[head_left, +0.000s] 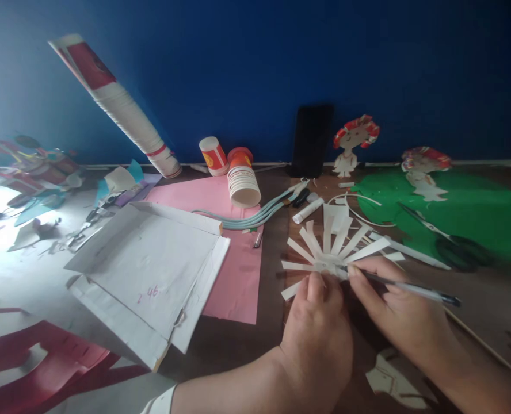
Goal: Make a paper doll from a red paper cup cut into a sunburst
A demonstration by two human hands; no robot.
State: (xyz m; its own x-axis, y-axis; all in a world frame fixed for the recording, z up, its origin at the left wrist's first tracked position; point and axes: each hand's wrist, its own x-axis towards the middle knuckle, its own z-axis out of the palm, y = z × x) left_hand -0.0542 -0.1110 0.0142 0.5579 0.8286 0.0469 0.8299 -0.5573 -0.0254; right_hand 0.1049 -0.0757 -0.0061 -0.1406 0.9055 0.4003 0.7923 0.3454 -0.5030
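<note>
A white paper cup cut into a fan of splayed strips (333, 247) lies on the brown table in front of me. My left hand (320, 333) pinches its centre from below, fingers closed on the paper. My right hand (393, 305) holds a pen (415, 287) with its tip at the fan's centre, the pen lying out to the right.
Black-handled scissors (449, 241) rest on green paper (475, 213) at the right. A pink sheet (233, 270), a white folded envelope (152, 270), stacked paper cups (242, 184), a glue stick (307, 210), a black phone (311, 141) and paper cup figures (354, 144) lie around.
</note>
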